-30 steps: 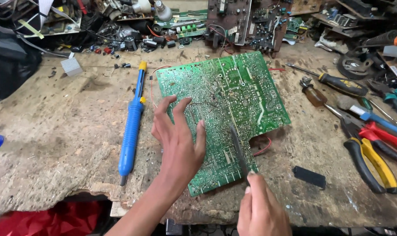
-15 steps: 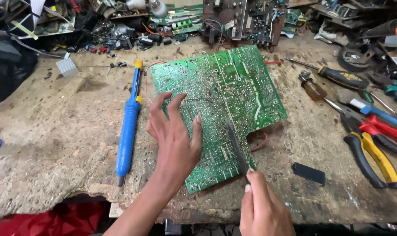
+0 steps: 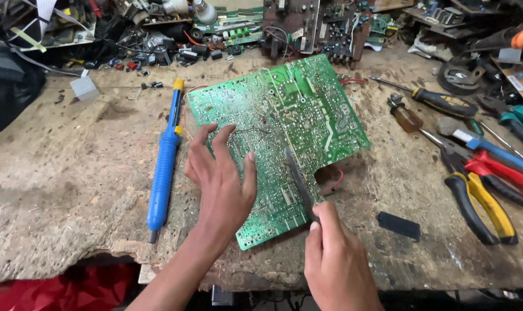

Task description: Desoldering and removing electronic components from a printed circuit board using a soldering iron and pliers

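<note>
A large green circuit board (image 3: 307, 109) lies solder side up on the worn wooden bench (image 3: 60, 167). My left hand (image 3: 221, 184) rests flat on its near left part, fingers spread, holding nothing. My right hand (image 3: 336, 265) grips a thin dark metal tool (image 3: 299, 178), probably tweezers, whose tip lies on the board just right of my left thumb. A red wire (image 3: 333, 183) pokes out from under the board's near right notch.
A blue desoldering pump (image 3: 163, 167) lies left of the board. Right of it lie screwdrivers (image 3: 440, 102), yellow-handled pliers (image 3: 480, 207), red-handled pliers (image 3: 497, 173) and a small black block (image 3: 398, 226). Circuit boards and loose parts (image 3: 307, 29) crowd the back edge. Red cloth (image 3: 94, 288) hangs below.
The view has shifted slightly. My left hand stays pressed on the board, and my right hand has kept the tool on the board, moving it little.
</note>
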